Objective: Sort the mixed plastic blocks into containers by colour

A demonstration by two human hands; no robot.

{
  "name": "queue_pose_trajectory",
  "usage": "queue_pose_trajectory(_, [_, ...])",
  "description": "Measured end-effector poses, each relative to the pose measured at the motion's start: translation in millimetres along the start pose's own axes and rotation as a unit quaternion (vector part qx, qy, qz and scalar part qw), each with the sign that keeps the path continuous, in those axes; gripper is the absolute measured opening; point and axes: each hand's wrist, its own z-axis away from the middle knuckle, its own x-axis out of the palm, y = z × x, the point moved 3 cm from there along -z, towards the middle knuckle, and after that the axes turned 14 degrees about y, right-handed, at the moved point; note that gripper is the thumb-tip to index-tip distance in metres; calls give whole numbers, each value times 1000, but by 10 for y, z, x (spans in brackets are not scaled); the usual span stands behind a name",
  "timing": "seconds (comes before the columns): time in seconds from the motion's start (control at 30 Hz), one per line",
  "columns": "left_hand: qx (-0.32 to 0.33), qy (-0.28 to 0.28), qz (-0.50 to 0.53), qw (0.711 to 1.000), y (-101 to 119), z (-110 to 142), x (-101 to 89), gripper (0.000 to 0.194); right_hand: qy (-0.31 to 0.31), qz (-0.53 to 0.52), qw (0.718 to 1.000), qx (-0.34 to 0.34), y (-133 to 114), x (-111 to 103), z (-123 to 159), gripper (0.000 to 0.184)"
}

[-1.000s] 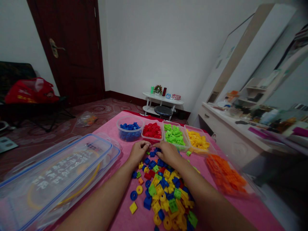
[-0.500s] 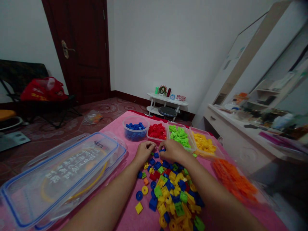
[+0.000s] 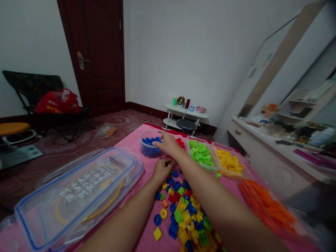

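Note:
My right hand [image 3: 169,142] reaches over the rim of a round clear tub [image 3: 152,154] of blue blocks [image 3: 151,141]. Its thumb and fingers are apart, with nothing seen between them. Below it, my left hand [image 3: 162,169] rests on the pink cloth with its fingers curled together; whatever they hold, if anything, is hidden. Just in front of that hand begins a loose pile of mixed toy blocks [image 3: 187,217] in yellow, blue, green and red. My right forearm covers part of the pile and most of the red blocks [image 3: 180,142] in their container.
Right of the tub stand clear containers of green blocks [image 3: 201,153], yellow blocks [image 3: 228,161] and orange blocks [image 3: 267,204]. Clear lids with blue seals [image 3: 78,196] lie on the pink cloth [image 3: 136,134] to the left. A dresser [image 3: 252,140] stands along the right side.
My right hand has moved from the pile's far end up to the blue tub, and its fingers have spread. The left hand stays near the same spot. The view has shifted slightly.

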Motion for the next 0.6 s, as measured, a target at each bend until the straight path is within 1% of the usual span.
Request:
queue_pose_trajectory(0.07, [53,-14,-10,998,78,50,11,25,-68,52,996,-31,-4,123,102,69])
queue_pose_trajectory(0.13, [107,-17,-25,994,163,115,13,35,-105,90,989,-51,-5,190,199,62])
queue_pose_trajectory(0.2, [136,-23,-51,989,221,175,12,40,-108,104,987,-56,-14,199,264,48])
queue_pose_trajectory(0.3, [159,-51,-81,983,248,231,22,40,-98,112,987,-61,-44,155,319,30])
queue_pose_trajectory(0.43, [188,-60,-116,974,212,238,48,39,-96,136,983,-79,-85,73,405,26])
queue_pose_trajectory(0.5, [190,-52,-140,970,185,228,64,35,-95,143,981,-88,-105,38,464,25])
queue_pose_trajectory(0.6, [182,-40,-143,972,169,214,76,31,-103,136,981,-95,-121,4,540,23])
